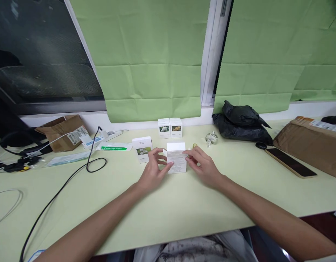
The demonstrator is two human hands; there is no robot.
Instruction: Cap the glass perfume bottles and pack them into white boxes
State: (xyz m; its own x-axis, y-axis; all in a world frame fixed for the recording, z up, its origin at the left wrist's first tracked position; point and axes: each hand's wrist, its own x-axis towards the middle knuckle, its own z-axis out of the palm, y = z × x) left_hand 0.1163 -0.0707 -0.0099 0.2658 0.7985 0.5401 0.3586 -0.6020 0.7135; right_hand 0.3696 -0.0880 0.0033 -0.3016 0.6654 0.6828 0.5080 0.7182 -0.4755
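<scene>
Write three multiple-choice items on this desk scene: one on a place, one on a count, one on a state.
1. Where does the phone lie?
A. right of the hands, by the brown parcel
B. left, beside the black cable
C. on the windowsill

2. How many small boxes stand side by side at the wall?
A. one
B. two
C. four

3. How is the white box held?
A. by the left hand alone
B. between both hands, right hand too
C. untouched

Key: 1 A, it lies beside the parcel; 2 B, a pair shows; 3 B, fingers touch both sides.

Both forearms bare, no sleeves; left hand [153, 174] and right hand [204, 168] without rings, watch or gloves; grey-white mottled garment at lap.
</scene>
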